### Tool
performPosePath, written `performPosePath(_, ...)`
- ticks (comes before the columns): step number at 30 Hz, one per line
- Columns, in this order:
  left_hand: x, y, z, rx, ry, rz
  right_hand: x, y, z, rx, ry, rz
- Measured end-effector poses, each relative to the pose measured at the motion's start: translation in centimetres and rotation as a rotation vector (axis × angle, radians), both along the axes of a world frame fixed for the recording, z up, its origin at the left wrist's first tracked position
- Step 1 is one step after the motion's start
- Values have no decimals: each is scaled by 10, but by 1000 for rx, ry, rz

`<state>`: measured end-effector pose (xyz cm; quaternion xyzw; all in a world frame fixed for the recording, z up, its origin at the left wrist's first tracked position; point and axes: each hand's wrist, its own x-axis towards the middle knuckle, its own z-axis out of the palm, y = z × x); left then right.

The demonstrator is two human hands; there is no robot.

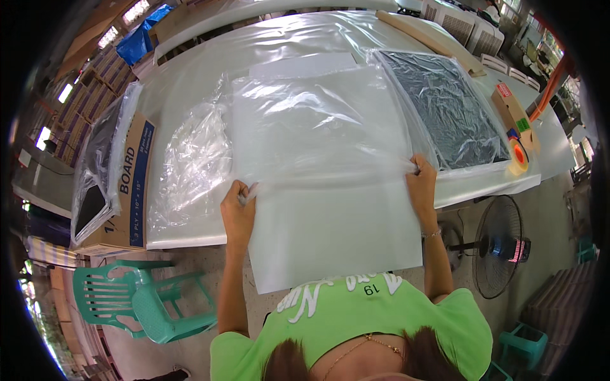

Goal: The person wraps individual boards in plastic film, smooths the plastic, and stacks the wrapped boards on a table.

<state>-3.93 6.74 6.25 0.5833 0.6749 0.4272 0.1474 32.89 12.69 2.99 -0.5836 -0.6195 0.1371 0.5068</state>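
A large white sheet or board [333, 235] lies in front of me, its near end hanging over the table's front edge. Clear plastic film, apparently a bag [321, 127], covers its far part. At the near left corner of the bag, my left hand [239, 213] is closed on the plastic edge. My right hand [422, 188] pinches the opposite corner, fingers also closed. Another pale sheet [302, 65] shows beyond the bag. To the left lies a heap of crumpled clear plastic [198, 152]. On the right rests a dark panel [448, 108] wrapped in clear plastic.
A cardboard carton [136, 184] with a plastic-wrapped item [105, 165] stands at the table's left end. Right are a tape roll [519, 154] and a small box [510, 108]. A green chair [105, 292], green stool [168, 308] and fan [500, 246] stand on the floor.
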Motion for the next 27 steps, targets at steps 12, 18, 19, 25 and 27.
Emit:
performPosePath(12, -18, -45, -21, -232, 24, -33, 17, -61, -35, -91, -235, -48)
performPosePath(18, -15, -70, -30, -136, 41, 82, 17, -75, -26, -50, -302, -42)
performPosePath(19, -15, -76, -33, -145, 50, 112, 21, -80, -30, -87, -335, -29)
performPosePath(25, -8, -123, -63, -229, -44, 50, 46, -116, -44, -241, -337, 81)
performPosePath(27, -9, -130, -69, -202, -46, 47, 47, -123, -41, -284, -313, 90)
